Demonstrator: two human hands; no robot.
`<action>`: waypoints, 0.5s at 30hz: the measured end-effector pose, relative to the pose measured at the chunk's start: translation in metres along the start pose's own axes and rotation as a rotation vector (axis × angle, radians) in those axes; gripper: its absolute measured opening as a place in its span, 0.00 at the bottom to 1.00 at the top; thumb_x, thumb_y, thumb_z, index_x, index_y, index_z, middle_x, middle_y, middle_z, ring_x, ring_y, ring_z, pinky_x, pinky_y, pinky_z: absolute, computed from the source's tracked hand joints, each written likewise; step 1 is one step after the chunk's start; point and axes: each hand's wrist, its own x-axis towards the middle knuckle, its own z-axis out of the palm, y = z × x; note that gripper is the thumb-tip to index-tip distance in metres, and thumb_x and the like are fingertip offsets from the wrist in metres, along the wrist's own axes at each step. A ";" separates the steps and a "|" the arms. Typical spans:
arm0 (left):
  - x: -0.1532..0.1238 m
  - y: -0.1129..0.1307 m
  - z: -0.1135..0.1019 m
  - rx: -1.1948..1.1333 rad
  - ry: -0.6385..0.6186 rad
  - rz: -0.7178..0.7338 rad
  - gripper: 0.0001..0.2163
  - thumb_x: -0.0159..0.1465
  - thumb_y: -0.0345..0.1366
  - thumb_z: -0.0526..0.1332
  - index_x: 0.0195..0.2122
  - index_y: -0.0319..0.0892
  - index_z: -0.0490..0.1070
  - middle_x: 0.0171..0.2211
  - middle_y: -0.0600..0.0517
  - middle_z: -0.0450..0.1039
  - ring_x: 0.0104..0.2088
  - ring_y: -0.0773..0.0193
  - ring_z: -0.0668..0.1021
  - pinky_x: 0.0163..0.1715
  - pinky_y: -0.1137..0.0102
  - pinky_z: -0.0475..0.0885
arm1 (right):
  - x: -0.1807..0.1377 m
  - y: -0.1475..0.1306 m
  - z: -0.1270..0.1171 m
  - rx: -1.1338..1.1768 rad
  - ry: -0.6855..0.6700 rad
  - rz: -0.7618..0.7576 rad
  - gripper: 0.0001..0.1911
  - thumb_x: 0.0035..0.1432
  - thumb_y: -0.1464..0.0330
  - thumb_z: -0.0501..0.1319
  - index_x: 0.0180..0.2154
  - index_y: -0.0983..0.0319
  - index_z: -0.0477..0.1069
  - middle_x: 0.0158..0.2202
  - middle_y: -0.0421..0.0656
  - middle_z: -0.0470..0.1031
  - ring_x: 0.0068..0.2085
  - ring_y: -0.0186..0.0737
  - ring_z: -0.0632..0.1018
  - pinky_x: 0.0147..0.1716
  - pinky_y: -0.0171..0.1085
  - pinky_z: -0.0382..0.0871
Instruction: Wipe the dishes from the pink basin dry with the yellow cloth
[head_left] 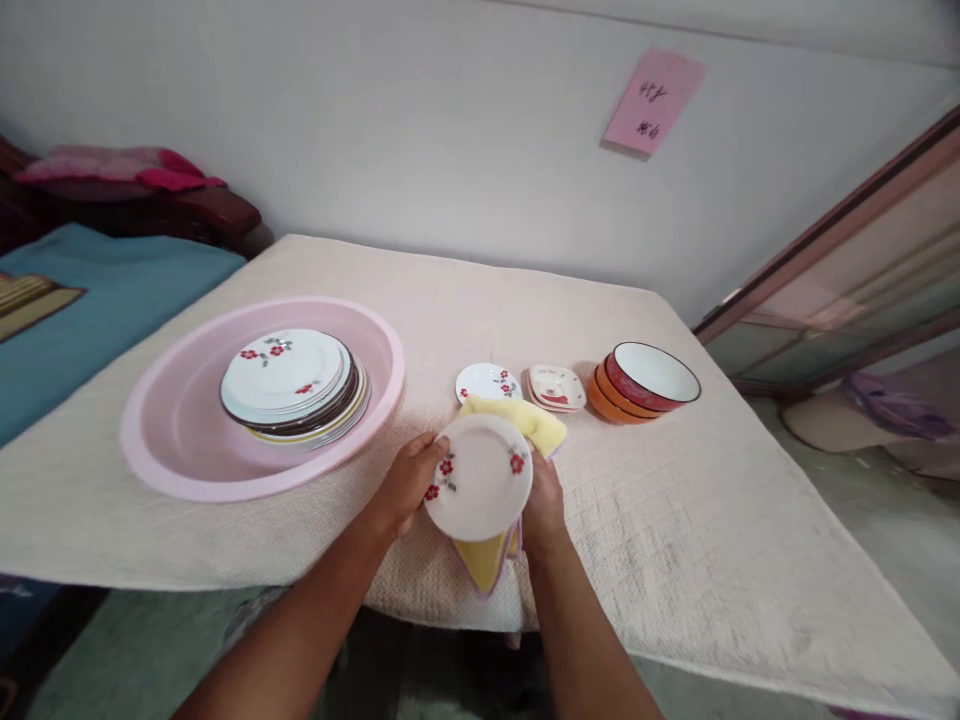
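A white plate with red flowers (484,480) is held up above the table's near edge, its face turned toward me. My left hand (412,480) grips its left rim, thumb on the front. At the right rim is my right hand (544,495), closed around a yellow cloth (517,412) that lies behind the plate and hangs below it. The right fingers are mostly hidden behind plate and cloth. Just beyond the cloth, another flowered plate (480,380) lies flat on the table.
Left stands a pink basin (161,430) with a stack of plates (289,375) in it. Small square dishes (555,388) and stacked bowls (645,380) sit to the right on the cloth-covered table (675,530). A pink note (652,103) is on the wall behind.
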 end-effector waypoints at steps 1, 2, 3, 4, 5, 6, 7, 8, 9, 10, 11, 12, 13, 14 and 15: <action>-0.002 0.000 0.000 0.028 -0.068 -0.056 0.14 0.54 0.44 0.64 0.34 0.39 0.70 0.25 0.52 0.73 0.23 0.68 0.74 0.24 0.74 0.68 | 0.002 0.000 -0.001 0.000 -0.008 0.009 0.18 0.52 0.58 0.62 0.42 0.60 0.73 0.37 0.41 0.80 0.39 0.44 0.79 0.41 0.41 0.72; -0.005 0.000 0.001 0.050 -0.126 -0.106 0.14 0.54 0.44 0.65 0.34 0.38 0.70 0.25 0.52 0.73 0.23 0.68 0.75 0.24 0.74 0.68 | 0.003 0.001 -0.002 0.005 -0.025 0.033 0.18 0.52 0.57 0.62 0.42 0.61 0.73 0.36 0.42 0.80 0.39 0.45 0.79 0.41 0.41 0.72; -0.007 0.000 0.001 0.059 -0.167 -0.146 0.14 0.54 0.43 0.65 0.34 0.38 0.70 0.26 0.51 0.74 0.23 0.68 0.75 0.24 0.74 0.69 | 0.004 0.000 -0.002 0.015 -0.047 0.070 0.19 0.51 0.57 0.62 0.41 0.62 0.73 0.35 0.43 0.80 0.39 0.46 0.79 0.41 0.42 0.72; -0.008 0.000 0.002 0.059 -0.185 -0.171 0.13 0.54 0.43 0.65 0.34 0.38 0.70 0.25 0.51 0.74 0.23 0.68 0.74 0.24 0.74 0.68 | 0.005 0.000 -0.002 0.027 -0.073 0.111 0.20 0.51 0.56 0.61 0.41 0.63 0.74 0.34 0.44 0.80 0.38 0.46 0.79 0.40 0.43 0.72; -0.009 0.000 0.003 0.052 -0.183 -0.181 0.13 0.54 0.43 0.65 0.34 0.38 0.70 0.25 0.51 0.74 0.23 0.68 0.74 0.25 0.74 0.68 | 0.005 0.000 -0.001 0.039 -0.093 0.144 0.20 0.51 0.56 0.61 0.40 0.63 0.74 0.35 0.45 0.80 0.38 0.47 0.79 0.39 0.43 0.72; -0.009 -0.001 0.004 0.043 -0.164 -0.178 0.13 0.54 0.43 0.65 0.34 0.38 0.70 0.26 0.51 0.74 0.23 0.67 0.74 0.25 0.74 0.69 | 0.005 -0.001 0.000 0.051 -0.104 0.159 0.20 0.51 0.55 0.61 0.40 0.63 0.74 0.35 0.45 0.80 0.37 0.47 0.79 0.38 0.43 0.72; -0.008 -0.001 0.005 0.034 -0.136 -0.161 0.13 0.54 0.43 0.64 0.34 0.38 0.70 0.26 0.51 0.73 0.24 0.67 0.74 0.26 0.73 0.69 | 0.005 -0.001 0.000 0.062 -0.105 0.160 0.20 0.51 0.55 0.61 0.40 0.63 0.73 0.35 0.45 0.80 0.37 0.46 0.79 0.38 0.43 0.72; -0.007 -0.002 0.005 0.028 -0.103 -0.133 0.13 0.55 0.43 0.64 0.34 0.38 0.70 0.26 0.51 0.73 0.23 0.67 0.74 0.26 0.73 0.69 | 0.005 -0.001 0.001 0.071 -0.096 0.146 0.20 0.51 0.56 0.62 0.40 0.63 0.73 0.35 0.44 0.80 0.36 0.45 0.79 0.39 0.42 0.72; -0.006 -0.003 0.005 0.027 -0.070 -0.100 0.13 0.55 0.44 0.64 0.33 0.38 0.70 0.25 0.51 0.73 0.23 0.67 0.74 0.26 0.72 0.69 | 0.005 -0.001 0.001 0.076 -0.083 0.124 0.19 0.51 0.56 0.62 0.40 0.62 0.73 0.35 0.43 0.80 0.36 0.45 0.79 0.39 0.42 0.72; -0.005 -0.005 0.005 0.032 -0.039 -0.066 0.14 0.54 0.44 0.63 0.33 0.38 0.69 0.25 0.52 0.73 0.23 0.67 0.74 0.26 0.72 0.69 | 0.004 -0.002 0.001 0.074 -0.068 0.099 0.19 0.51 0.56 0.62 0.39 0.62 0.73 0.34 0.42 0.80 0.36 0.44 0.79 0.39 0.41 0.72; -0.003 -0.006 0.004 0.041 -0.011 -0.034 0.14 0.54 0.45 0.63 0.33 0.38 0.69 0.24 0.53 0.72 0.22 0.67 0.73 0.25 0.72 0.68 | 0.004 -0.002 0.001 0.064 -0.051 0.075 0.18 0.50 0.56 0.62 0.39 0.62 0.73 0.34 0.41 0.80 0.36 0.44 0.79 0.39 0.41 0.72; -0.002 -0.008 0.004 0.052 0.015 -0.008 0.14 0.54 0.46 0.63 0.33 0.38 0.69 0.23 0.53 0.71 0.22 0.67 0.73 0.24 0.73 0.68 | 0.004 -0.002 0.001 0.046 -0.035 0.052 0.18 0.51 0.56 0.62 0.39 0.62 0.73 0.35 0.41 0.80 0.37 0.44 0.79 0.39 0.40 0.71; -0.001 -0.009 0.003 0.063 0.039 0.015 0.15 0.55 0.46 0.63 0.33 0.39 0.70 0.23 0.54 0.70 0.22 0.67 0.73 0.24 0.73 0.67 | 0.003 -0.003 0.001 0.026 -0.025 0.029 0.18 0.51 0.57 0.62 0.40 0.62 0.73 0.36 0.42 0.80 0.38 0.44 0.79 0.40 0.40 0.71; 0.000 -0.010 0.003 0.074 0.063 0.036 0.15 0.55 0.47 0.62 0.33 0.39 0.70 0.22 0.54 0.70 0.23 0.67 0.73 0.24 0.73 0.67 | 0.003 -0.003 0.000 0.010 -0.022 0.008 0.19 0.52 0.57 0.61 0.42 0.61 0.72 0.38 0.42 0.80 0.39 0.45 0.79 0.40 0.40 0.71; 0.001 -0.012 0.002 0.083 0.090 0.059 0.15 0.55 0.47 0.62 0.34 0.39 0.70 0.22 0.55 0.70 0.23 0.67 0.73 0.23 0.74 0.66 | 0.002 -0.004 0.000 0.002 -0.027 -0.010 0.19 0.53 0.58 0.61 0.44 0.61 0.72 0.40 0.42 0.79 0.41 0.45 0.79 0.41 0.40 0.71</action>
